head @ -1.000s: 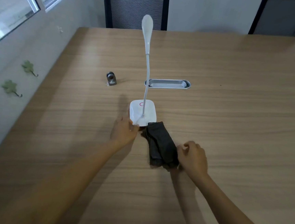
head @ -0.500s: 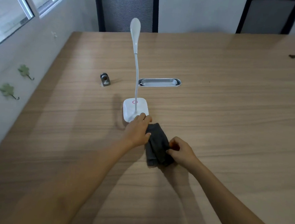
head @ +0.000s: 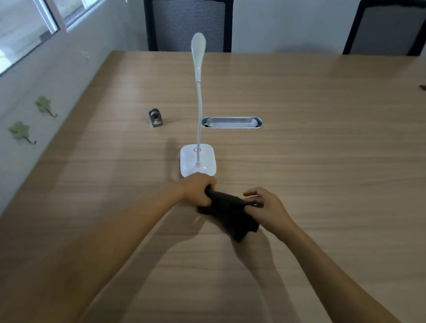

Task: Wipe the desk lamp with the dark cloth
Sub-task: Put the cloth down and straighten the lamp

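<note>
Loads of bare table [head: 309,169] is left on the right. The lamp [head: 198,160] is stood mid-table, a metal tray [head: 232,122] just behind. The cloth [head: 228,210] is gripped by both hands, left [head: 196,189] and right [head: 264,207], probably lifted, near the lamp's base.

It was an office meeting room. A long wooden table [head: 309,169] carried a metal cable port [head: 232,122] near its middle, two mesh-backed office chairs [head: 188,20] stood behind the table, and a window [head: 26,16] lay left of it.
</note>
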Demonstrator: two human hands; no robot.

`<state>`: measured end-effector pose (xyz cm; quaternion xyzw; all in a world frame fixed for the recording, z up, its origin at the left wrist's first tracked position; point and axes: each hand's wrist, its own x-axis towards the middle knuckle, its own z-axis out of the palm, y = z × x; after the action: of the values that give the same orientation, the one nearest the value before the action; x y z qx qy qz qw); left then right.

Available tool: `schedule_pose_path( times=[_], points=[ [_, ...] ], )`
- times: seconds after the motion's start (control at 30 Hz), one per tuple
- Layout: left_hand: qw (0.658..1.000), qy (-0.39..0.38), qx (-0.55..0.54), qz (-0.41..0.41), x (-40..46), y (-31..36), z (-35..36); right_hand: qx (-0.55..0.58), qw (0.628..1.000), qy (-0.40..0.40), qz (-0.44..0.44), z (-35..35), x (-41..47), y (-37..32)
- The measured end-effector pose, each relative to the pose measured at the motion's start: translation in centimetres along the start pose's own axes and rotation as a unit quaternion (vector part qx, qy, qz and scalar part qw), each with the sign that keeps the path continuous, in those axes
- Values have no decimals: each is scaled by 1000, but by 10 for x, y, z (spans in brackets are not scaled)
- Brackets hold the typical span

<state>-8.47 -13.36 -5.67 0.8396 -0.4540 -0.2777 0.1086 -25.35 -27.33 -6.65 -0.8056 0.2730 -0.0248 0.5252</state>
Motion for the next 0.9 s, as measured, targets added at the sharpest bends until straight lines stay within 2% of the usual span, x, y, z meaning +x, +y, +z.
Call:
schedule_pose_path(
  times=[0.1, 0.23, 0.43, 0.57, 0.67, 0.83, 0.9],
  points=[
    [997, -23, -43, -53, -27, -27, -22, 34, 999, -18, 19, 18, 12, -19],
    [983, 12, -112, -145, -71, -72, -46, 43, 996, -73, 15, 60, 31, -51],
    [911, 122, -267, -290, -150, -142, -51, 76, 986, -145, 29, 143, 56, -101],
    [868, 153, -317, -350, -187, -174, -34, 70, 977, -197, 32, 193, 64, -120],
    [850, 195, -310, -379, -198, -187, -20, 43, 980, -190, 33, 219, 66, -124],
    [850, 242, -245, -399, -189, -200, -4, -12, 990, -139, 11, 228, 66, -117],
    [864, 250, -205, -385, -178, -198, -9, -48, 992, -119, -17, 216, 61, -113]
  ],
)
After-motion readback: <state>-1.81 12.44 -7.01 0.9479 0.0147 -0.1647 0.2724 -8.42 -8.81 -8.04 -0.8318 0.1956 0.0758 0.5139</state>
